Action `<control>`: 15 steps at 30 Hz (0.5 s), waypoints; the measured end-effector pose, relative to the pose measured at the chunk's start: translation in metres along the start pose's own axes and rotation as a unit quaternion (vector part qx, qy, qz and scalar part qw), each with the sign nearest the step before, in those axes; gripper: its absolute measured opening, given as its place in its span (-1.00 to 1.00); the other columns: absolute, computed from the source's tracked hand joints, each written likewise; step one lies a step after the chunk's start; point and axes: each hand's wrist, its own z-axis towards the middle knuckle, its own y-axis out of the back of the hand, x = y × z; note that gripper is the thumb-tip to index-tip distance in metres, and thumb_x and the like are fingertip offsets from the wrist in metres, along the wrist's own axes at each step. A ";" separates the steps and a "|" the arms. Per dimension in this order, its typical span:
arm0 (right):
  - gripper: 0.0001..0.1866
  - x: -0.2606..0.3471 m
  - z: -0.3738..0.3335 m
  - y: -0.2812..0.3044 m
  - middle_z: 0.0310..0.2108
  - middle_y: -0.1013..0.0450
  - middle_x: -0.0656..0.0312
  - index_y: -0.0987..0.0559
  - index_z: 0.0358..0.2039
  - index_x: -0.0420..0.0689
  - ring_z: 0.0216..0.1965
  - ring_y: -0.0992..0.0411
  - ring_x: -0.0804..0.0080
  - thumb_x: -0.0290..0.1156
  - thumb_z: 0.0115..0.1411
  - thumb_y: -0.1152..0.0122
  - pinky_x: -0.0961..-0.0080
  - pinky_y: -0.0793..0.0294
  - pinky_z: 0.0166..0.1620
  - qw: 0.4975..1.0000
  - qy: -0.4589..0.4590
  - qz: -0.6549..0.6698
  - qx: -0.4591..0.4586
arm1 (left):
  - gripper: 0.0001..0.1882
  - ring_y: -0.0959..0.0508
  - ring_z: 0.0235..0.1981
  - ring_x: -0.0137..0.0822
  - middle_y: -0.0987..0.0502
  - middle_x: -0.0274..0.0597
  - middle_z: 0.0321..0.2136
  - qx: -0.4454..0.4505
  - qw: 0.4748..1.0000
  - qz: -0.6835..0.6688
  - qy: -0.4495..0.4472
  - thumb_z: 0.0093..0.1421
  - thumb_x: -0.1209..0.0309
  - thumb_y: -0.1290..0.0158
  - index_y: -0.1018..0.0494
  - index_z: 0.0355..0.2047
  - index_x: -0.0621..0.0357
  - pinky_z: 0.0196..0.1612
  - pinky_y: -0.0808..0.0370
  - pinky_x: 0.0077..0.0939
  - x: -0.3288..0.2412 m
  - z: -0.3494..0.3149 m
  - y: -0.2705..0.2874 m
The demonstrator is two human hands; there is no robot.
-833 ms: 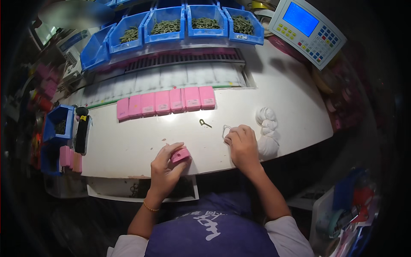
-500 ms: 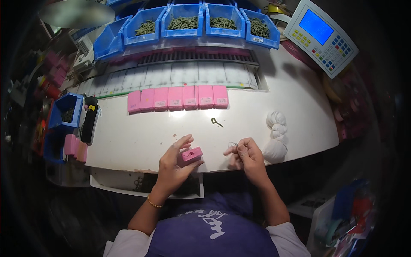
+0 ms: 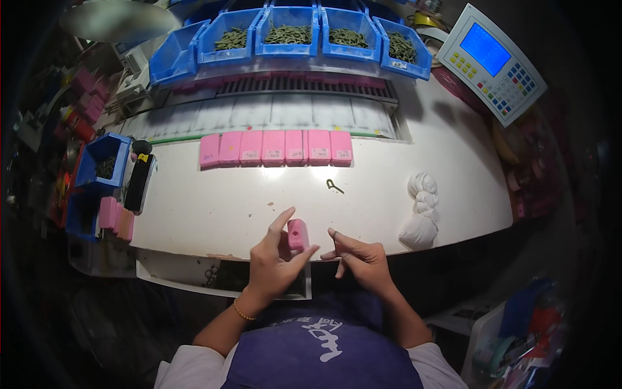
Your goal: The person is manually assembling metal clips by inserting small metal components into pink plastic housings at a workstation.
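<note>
Pink block [image 3: 297, 240] in the left hand [image 3: 275, 260], right hand [image 3: 363, 262] just beside it

The left hand grasps the pink block near the front edge of the white table [image 3: 188, 201], its dark hole facing up toward the camera. The index finger and thumb reach past the block on either side. The right hand is close by on the right, apart from the block — index finger stretched out, the others loosely bent. Whether those fingers pinch anything small, I cannot tell.

Beyond the hands, a small green hook [image 3: 335, 187] lies on the table, in front of a row of seven pink boxes [image 3: 274, 149] set side by side. A knotted white bundle [image 3: 421, 230] lies to the right. Below the table's front edge, a drawer [image 3: 308, 283] stands open — dark pieces inside, too dim to make out.
</note>
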 end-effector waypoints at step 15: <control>-0.35 0.025 0.017 -0.012 -0.17 -0.46 0.24 -0.60 0.08 -0.07 -0.17 -0.35 0.44 -0.43 -0.11 -0.57 0.56 -0.47 -0.18 0.937 0.166 -0.305 -0.030 | -0.59 -0.55 -0.28 -0.37 -0.49 -0.19 -0.29 0.156 0.986 0.001 -0.066 0.00 0.71 -0.15 -0.52 -0.10 0.19 -0.22 -0.56 -0.54 -0.002 0.031 0.026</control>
